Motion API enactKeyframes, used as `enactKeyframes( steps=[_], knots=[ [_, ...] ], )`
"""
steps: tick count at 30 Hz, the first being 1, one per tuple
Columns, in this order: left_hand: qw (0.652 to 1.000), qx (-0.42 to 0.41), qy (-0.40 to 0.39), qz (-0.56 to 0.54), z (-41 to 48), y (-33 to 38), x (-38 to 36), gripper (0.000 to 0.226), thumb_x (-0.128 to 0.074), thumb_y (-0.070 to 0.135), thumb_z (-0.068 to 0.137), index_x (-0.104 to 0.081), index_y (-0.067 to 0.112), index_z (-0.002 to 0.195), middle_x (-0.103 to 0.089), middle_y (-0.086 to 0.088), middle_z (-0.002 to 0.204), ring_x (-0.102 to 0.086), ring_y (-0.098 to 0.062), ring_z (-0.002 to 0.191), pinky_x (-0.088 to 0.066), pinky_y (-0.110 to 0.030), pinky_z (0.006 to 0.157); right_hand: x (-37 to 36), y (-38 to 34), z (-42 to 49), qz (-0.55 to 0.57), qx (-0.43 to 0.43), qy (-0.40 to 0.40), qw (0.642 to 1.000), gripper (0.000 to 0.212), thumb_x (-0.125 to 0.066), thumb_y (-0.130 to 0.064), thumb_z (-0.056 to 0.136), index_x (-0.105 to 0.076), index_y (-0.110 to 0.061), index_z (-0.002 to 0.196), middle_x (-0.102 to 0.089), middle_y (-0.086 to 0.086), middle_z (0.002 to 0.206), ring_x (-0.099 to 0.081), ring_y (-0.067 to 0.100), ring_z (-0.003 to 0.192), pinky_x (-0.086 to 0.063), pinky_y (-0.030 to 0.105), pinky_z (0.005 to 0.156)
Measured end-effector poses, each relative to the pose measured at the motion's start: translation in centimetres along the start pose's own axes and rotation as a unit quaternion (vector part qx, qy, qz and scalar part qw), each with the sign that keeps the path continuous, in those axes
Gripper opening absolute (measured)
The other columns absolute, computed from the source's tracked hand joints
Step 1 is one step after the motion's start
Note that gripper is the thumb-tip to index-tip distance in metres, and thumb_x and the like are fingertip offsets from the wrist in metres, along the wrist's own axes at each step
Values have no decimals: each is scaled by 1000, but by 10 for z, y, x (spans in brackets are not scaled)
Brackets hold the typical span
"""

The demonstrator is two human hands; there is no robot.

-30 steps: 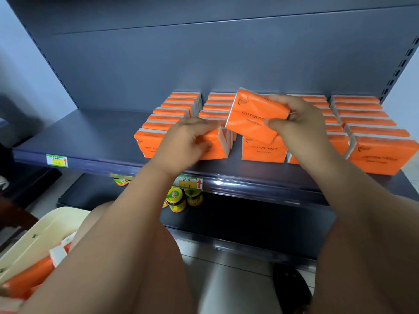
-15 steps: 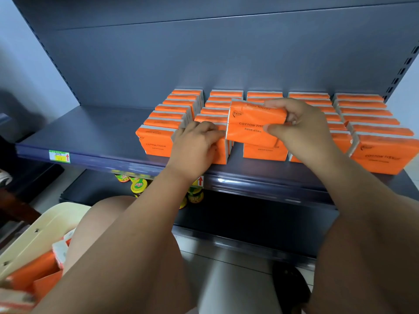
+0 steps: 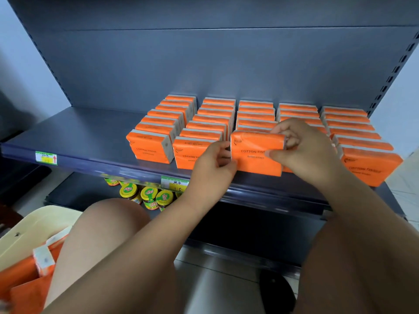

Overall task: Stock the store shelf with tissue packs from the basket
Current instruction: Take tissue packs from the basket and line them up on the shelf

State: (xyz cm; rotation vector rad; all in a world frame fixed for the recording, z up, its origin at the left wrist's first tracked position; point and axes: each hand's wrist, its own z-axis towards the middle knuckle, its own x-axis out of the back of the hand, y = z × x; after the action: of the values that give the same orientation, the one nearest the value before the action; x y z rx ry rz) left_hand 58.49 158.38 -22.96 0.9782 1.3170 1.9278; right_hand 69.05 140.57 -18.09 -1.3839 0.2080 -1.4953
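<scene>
Orange tissue packs stand upright in several rows on the dark shelf (image 3: 74, 137). One orange tissue pack (image 3: 254, 152) stands at the front of the middle row. My right hand (image 3: 303, 148) grips its right end, thumb on the front face. My left hand (image 3: 213, 164) pinches its left edge, in front of the neighbouring row's front pack (image 3: 190, 150). The cream basket (image 3: 34, 225) sits at the lower left beside my knee, with more orange packs (image 3: 29, 275) inside.
The left part of the shelf holds no packs. Price tags (image 3: 46, 157) are clipped to the shelf's front rail. Jars with yellow-green lids (image 3: 147, 197) stand on the lower shelf. A round black object (image 3: 275, 291) lies on the floor between my knees.
My right hand has lowered the pack from above the rows down onto the shelf at the front of the middle row. My left hand has shifted right from the neighbouring pack to this pack's left edge.
</scene>
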Motion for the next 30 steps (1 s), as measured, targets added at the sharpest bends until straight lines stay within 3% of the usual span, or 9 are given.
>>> enactKeyframes(
  steps=[3,5,7,11,17,21,24,27,30],
  knots=[
    [999,33,3,-18,-2,-2,-7,35,-65,-3,91,-62,29,105,-65,6,91,-61,8,77,-49,-12,80,0,1,0,-79,12,-5,997,33,-84,-17,81,-68,-27,108,-64,-6,93,-58,14,82,-31,-5,67],
    [999,36,-5,-4,-4,-3,-9,31,-65,0,91,-63,26,108,-67,7,93,-64,0,85,-52,-18,84,-3,6,4,-127,40,-3,991,35,-90,-17,73,-69,-23,101,-57,-10,95,-58,19,92,-40,19,75],
    [999,34,-22,19,-5,-3,-9,29,-64,2,92,-63,21,114,-67,10,95,-65,-5,91,-51,-20,88,-7,14,8,-161,40,-10,986,38,-93,-16,69,-71,-19,99,-53,-8,99,-56,20,98,-42,31,81],
    [995,68,-59,45,-3,0,-7,28,-67,9,94,-58,27,113,-64,14,100,-65,-10,98,-50,-24,92,-12,19,13,-190,47,-10,981,41,-94,-18,68,-71,-17,102,-53,-5,103,-55,23,107,-46,36,86],
    [991,98,-78,48,-2,3,-9,28,-68,16,95,-54,29,116,-59,23,100,-60,4,93,-42,-8,79,-20,18,11,-255,47,-3,966,38,-90,-25,72,-68,-19,103,-57,1,114,-50,24,114,-51,42,88],
    [990,101,-81,58,-4,4,-7,29,-67,15,96,-53,32,116,-59,22,102,-60,1,97,-43,-10,82,-24,14,11,-291,47,-6,956,35,-87,-25,74,-65,-19,102,-54,2,117,-47,25,115,-50,42,88],
    [989,100,-88,70,-8,7,-6,30,-66,15,96,-57,29,121,-64,14,109,-63,-8,107,-48,-23,95,-24,12,9,-304,40,-7,952,40,-86,-26,75,-65,-20,107,-53,2,119,-46,26,116,-48,42,92],
    [981,47,-86,168,-14,5,-3,25,-64,19,96,-60,18,121,-66,2,114,-64,-18,107,-52,-34,95,-24,8,4,-306,48,-16,951,58,-84,-30,74,-61,-24,127,-51,2,127,-43,27,122,-46,43,97],
    [932,-31,-84,352,-23,3,2,33,-60,27,96,-57,12,126,-62,-8,118,-61,-30,106,-52,-41,85,-27,-1,0,-289,75,-5,954,64,-75,-42,83,-53,-26,140,-50,1,136,-43,26,127,-44,45,102]
  ],
)
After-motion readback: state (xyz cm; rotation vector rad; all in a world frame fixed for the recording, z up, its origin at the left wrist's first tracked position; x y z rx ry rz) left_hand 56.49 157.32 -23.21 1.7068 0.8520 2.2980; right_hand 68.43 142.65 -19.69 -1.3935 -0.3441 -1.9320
